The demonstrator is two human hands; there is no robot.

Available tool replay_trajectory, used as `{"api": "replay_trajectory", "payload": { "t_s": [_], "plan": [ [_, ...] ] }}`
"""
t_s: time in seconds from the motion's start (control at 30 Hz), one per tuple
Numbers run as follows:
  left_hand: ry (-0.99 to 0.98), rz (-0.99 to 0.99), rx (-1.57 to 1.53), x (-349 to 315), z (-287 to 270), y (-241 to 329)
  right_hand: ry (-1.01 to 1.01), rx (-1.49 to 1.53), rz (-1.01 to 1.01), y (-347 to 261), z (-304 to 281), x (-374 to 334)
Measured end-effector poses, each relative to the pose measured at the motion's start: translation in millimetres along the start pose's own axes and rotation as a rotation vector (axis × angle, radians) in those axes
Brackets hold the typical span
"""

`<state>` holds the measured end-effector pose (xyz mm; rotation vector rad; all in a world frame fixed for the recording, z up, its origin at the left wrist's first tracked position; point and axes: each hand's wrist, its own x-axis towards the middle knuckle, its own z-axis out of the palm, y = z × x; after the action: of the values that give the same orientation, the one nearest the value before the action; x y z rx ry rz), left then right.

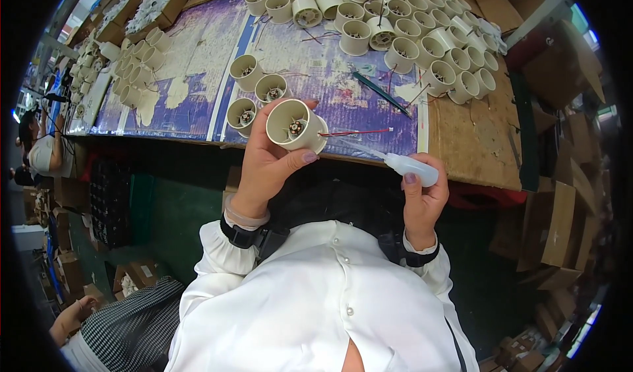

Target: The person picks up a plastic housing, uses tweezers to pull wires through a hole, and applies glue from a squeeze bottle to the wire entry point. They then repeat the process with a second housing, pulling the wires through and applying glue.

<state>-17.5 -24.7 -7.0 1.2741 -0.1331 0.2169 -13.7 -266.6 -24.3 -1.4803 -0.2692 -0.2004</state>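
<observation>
Your left head-mounted fisheye camera looks steeply down past your white, button-front fabric shirt point(310, 286) and forward over the purple-and-white, sheet-covered surface point(198, 55), with your bare left hand point(266, 167) and bare right hand point(425, 202) close, near mid-view.

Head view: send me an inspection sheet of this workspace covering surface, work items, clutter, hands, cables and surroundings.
Surface: bench with a worn purple covering, peeled in patches.
Work items: cream cup with metal parts inside; squeeze bottle, nozzle toward the cup, contact unclear.
Clutter: many similar cups crowd the far side; a slim dark green tool lies nearer.
Hands: left hand grips the cup; right hand grips the bottle.
Cables: thin red wires stick out from the held cup.
Surroundings: cardboard boxes at right; another person lower left.
</observation>
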Motion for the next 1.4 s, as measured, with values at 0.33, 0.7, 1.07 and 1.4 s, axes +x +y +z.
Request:
{"api": "replay_trajectory", "payload": {
  "t_s": [0.33,0.7,1.07,1.4],
  "plan": [
    [-0.046,0.014,-0.032,2,-2,0,-0.051,-0.133,-0.125,-9,-1,6],
    [-0.098,0.128,0.262,0,1,3,-0.137,-0.254,-0.282,-19,-15,18],
    [-0.131,0.148,0.36,-1,-4,-6,-0.129,-0.347,-0.309,-13,-21,12],
    [-0.073,0.125,0.248,0,-4,-16,-0.014,-0.173,-0.046,6,-15,-4]
  ]
}}
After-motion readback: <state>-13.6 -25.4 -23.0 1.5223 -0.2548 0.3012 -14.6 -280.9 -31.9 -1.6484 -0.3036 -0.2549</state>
